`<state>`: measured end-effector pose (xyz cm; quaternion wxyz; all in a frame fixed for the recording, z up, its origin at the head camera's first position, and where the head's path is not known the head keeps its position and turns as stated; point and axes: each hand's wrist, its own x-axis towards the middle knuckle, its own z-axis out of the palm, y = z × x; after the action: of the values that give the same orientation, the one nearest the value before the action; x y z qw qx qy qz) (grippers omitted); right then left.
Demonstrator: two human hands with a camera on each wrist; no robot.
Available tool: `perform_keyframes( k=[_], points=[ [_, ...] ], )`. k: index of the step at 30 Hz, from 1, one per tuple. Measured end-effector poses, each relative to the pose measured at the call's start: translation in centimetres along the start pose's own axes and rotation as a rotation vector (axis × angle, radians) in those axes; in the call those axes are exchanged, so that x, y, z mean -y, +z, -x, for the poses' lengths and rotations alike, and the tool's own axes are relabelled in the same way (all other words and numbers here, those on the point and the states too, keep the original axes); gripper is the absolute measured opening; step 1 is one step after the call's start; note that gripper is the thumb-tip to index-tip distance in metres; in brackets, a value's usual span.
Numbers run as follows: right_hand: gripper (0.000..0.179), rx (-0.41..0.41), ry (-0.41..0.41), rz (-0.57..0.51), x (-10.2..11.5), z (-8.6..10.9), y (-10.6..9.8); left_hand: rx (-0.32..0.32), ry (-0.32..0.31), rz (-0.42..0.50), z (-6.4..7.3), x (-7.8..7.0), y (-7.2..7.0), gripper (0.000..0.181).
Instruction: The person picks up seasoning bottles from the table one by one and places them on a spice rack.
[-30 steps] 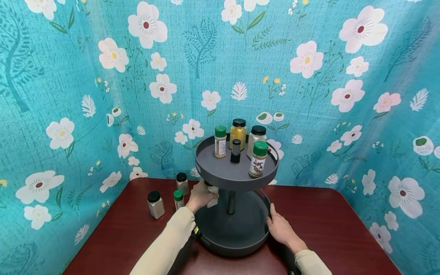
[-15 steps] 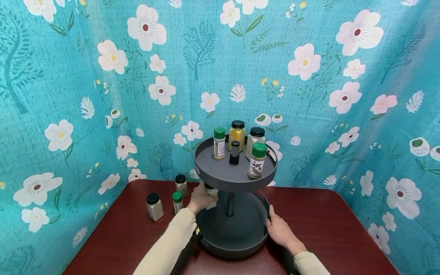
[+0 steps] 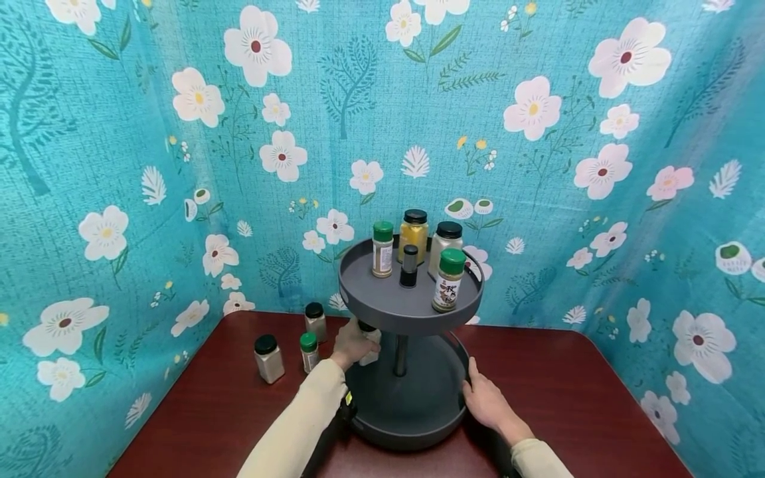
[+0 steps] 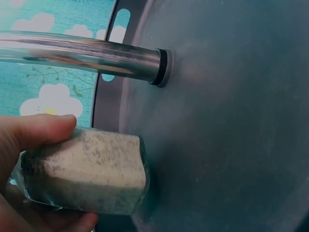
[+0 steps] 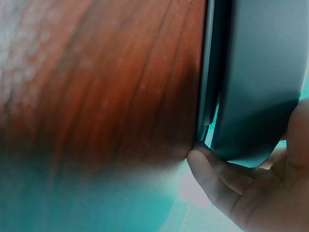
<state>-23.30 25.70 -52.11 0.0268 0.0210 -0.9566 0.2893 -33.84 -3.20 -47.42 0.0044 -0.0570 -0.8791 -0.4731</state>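
My left hand (image 3: 354,342) grips a spice jar (image 3: 369,350) with a black lid and pale contents. It is between the two tiers of a dark grey two-tier turntable, left of its metal post (image 3: 401,355). In the left wrist view, thumb and fingers wrap the lid end of the clear jar (image 4: 96,169). Its base is close over the lower tier (image 4: 227,121). My right hand (image 3: 487,396) holds the right rim of the lower tier (image 3: 412,435), thumb at the rim. The right wrist view shows fingers (image 5: 217,181) curled under the tier's wall (image 5: 263,87).
On the upper tier (image 3: 388,302) stand several spice jars, including a green-capped one (image 3: 447,282) and a yellow-filled one (image 3: 414,238). Left of the turntable, on the red-brown table (image 3: 197,411), are two black-lidded jars (image 3: 270,362) and a small green-capped jar (image 3: 309,353). A flowered curtain surrounds the table.
My left hand and the jar have shifted slightly right, toward the post, and a little lower. The right hand keeps its hold on the rim.
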Motion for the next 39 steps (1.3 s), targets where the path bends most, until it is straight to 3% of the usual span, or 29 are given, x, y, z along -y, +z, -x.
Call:
perform_keyframes(
  k=[6,21,33,39],
  points=[
    [0.064,-0.005,-0.002,0.002,-0.1,0.1,0.0,0.004,-0.01,-0.055,-0.2,-0.1,0.1,0.075],
    [0.063,0.001,0.0,0.003,0.0,-0.2,0.0,-0.023,-0.113,-0.019,-0.9,0.0,0.5,0.076],
    [0.064,0.0,0.015,0.009,0.0,-0.3,0.1,-0.017,-0.117,0.014,-1.1,0.3,0.8,0.074],
    [0.064,-0.002,0.007,0.011,0.1,-0.2,0.0,0.0,-0.14,-0.019,-1.2,0.1,0.7,0.077]
  ],
)
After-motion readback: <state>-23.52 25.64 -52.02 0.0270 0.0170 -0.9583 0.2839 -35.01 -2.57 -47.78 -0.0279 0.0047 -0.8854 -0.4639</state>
